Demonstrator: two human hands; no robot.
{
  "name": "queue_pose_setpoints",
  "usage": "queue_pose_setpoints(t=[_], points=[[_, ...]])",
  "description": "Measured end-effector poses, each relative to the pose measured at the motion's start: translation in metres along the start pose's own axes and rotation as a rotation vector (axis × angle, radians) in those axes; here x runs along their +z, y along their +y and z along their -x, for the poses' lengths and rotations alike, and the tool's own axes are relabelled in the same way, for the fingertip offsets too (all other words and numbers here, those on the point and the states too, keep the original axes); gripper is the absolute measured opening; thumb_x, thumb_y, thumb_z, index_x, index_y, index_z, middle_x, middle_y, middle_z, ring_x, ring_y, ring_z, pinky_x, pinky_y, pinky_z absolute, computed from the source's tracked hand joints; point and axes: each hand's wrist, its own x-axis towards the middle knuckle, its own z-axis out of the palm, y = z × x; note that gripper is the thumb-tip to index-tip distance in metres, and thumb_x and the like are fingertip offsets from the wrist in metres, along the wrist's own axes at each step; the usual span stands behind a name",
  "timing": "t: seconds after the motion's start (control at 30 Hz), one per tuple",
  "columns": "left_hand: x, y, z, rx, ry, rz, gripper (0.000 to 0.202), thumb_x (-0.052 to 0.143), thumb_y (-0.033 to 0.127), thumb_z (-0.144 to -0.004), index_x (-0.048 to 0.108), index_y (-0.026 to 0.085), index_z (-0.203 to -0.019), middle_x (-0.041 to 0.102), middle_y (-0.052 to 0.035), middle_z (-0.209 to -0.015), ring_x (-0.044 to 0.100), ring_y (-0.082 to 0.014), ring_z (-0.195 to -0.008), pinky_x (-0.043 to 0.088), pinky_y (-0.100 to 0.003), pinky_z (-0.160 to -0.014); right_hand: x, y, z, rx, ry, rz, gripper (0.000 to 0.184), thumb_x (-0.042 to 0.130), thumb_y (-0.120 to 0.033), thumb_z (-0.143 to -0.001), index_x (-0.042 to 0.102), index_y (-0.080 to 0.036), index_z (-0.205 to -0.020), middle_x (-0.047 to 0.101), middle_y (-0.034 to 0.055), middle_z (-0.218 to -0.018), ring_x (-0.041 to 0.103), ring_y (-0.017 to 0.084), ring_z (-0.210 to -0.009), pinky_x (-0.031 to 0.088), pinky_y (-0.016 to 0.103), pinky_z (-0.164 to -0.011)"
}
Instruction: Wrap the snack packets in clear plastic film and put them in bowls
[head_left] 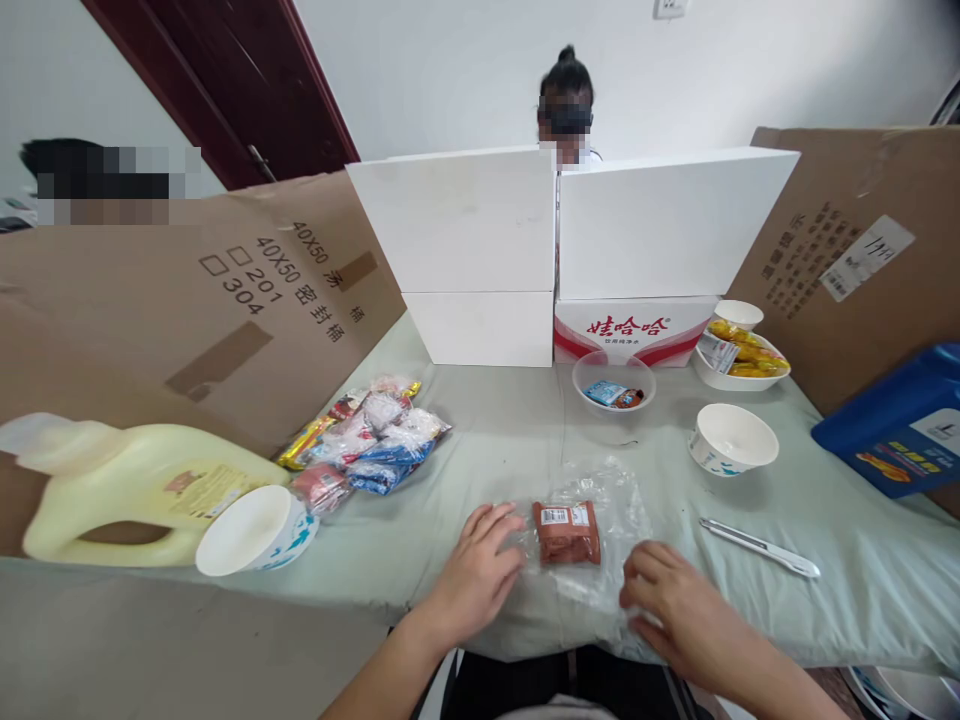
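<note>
A clear plastic bag lies flat on the pale green cloth at the table's near edge. A small red-brown snack packet with a barcode label rests on or in it. My left hand lies palm down on the bag's left edge, fingertips touching the plastic beside the packet. My right hand presses the bag's lower right corner with curled fingers.
A heap of snack packets lies to the left, with a paper bowl and a yellow jug. More bowls, a glass bowl, a white utility knife and a blue box sit right. Cardboard and white boxes wall the table; a person sits behind.
</note>
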Motion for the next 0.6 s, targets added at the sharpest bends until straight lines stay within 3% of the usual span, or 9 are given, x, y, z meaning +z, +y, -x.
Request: queue_pose_setpoints(t=[0.07, 0.1, 0.17, 0.23, 0.33, 0.43, 0.53, 0.6], points=[[-0.020, 0.010, 0.007, 0.033, -0.201, 0.129, 0.005, 0.072, 0.025, -0.076, 0.068, 0.027, -0.076, 0.065, -0.0028, -0.110, 0.052, -0.0297, -0.118, 0.039, -0.049, -0.102, -0.005, -0.005, 0.010, 0.014, -0.109, -0.090, 0.012, 0.067, -0.029, -0.077, 0.068, -0.027, -0.089, 0.067, 0.0021, -0.087, 0.061, 0.021, -0.084, 0.044, 0.031, -0.073], [-0.028, 0.016, 0.006, 0.057, -0.307, 0.226, 0.009, 0.076, 0.032, -0.073, 0.068, 0.028, -0.075, 0.068, -0.0010, -0.102, 0.058, -0.0269, -0.109, 0.043, -0.044, -0.099, -0.007, -0.005, 0.010, 0.042, -0.143, -0.123, 0.016, 0.066, -0.031, -0.078, 0.068, -0.028, -0.093, 0.068, 0.0013, -0.086, 0.063, 0.020, -0.080, 0.044, 0.030, -0.070], [-0.033, 0.026, -0.005, 0.096, -0.430, 0.409, 0.008, 0.072, 0.036, -0.079, 0.069, 0.029, -0.079, 0.070, 0.0017, -0.087, 0.064, -0.0195, -0.089, 0.049, -0.033, -0.088, -0.007, -0.004, 0.000, 0.119, -0.130, -0.141, 0.017, 0.055, -0.031, -0.087, 0.067, -0.027, -0.098, 0.070, 0.0010, -0.086, 0.065, 0.019, -0.077, 0.045, 0.028, -0.067], [-0.021, 0.033, -0.024, 0.083, -0.361, 0.460, 0.009, 0.060, 0.028, -0.088, 0.069, 0.029, -0.090, 0.070, 0.0011, -0.087, 0.065, -0.0171, -0.086, 0.050, -0.030, -0.084, 0.000, 0.002, -0.021, 0.172, -0.011, -0.117, 0.027, 0.040, -0.027, -0.095, 0.066, -0.025, -0.103, 0.070, 0.0027, -0.090, 0.066, 0.018, -0.082, 0.048, 0.029, -0.071], [0.020, 0.030, -0.053, -0.034, -0.077, 0.256, 0.026, 0.058, 0.019, -0.085, 0.065, 0.026, -0.109, 0.065, -0.0065, -0.116, 0.058, -0.0242, -0.110, 0.044, -0.041, -0.098, 0.024, 0.023, -0.054, 0.162, 0.231, -0.015, 0.037, 0.031, -0.022, -0.096, 0.059, -0.019, -0.121, 0.066, 0.0095, -0.115, 0.061, 0.020, -0.106, 0.048, 0.035, -0.089], [0.053, 0.012, -0.063, -0.079, -0.058, 0.119, 0.053, 0.071, 0.022, -0.073, 0.058, 0.025, -0.123, 0.058, -0.0110, -0.128, 0.050, -0.0323, -0.121, 0.039, -0.053, -0.102, 0.054, 0.050, -0.066, 0.133, 0.297, 0.166, 0.044, 0.040, -0.029, -0.095, 0.049, -0.013, -0.135, 0.052, 0.0147, -0.138, 0.045, 0.027, -0.130, 0.039, 0.047, -0.104], [0.056, -0.009, -0.059, -0.087, -0.105, 0.195, 0.056, 0.073, 0.020, -0.068, 0.058, 0.027, -0.121, 0.062, -0.0067, -0.121, 0.053, -0.0282, -0.115, 0.039, -0.048, -0.103, 0.073, 0.069, -0.060, 0.146, 0.257, 0.269, 0.054, 0.043, -0.040, -0.094, 0.040, -0.016, -0.143, 0.039, 0.0114, -0.149, 0.031, 0.028, -0.139, 0.029, 0.050, -0.111], [0.047, -0.021, -0.062, -0.173, -0.039, 0.289, 0.051, 0.073, 0.016, -0.066, 0.062, 0.024, -0.115, 0.065, -0.0057, -0.113, 0.056, -0.0259, -0.109, 0.042, -0.044, -0.100, 0.077, 0.072, -0.055, 0.172, 0.236, 0.287, 0.056, 0.041, -0.042, -0.095, 0.036, -0.019, -0.145, 0.035, 0.0089, -0.151, 0.027, 0.027, -0.141, 0.024, 0.049, -0.113]])
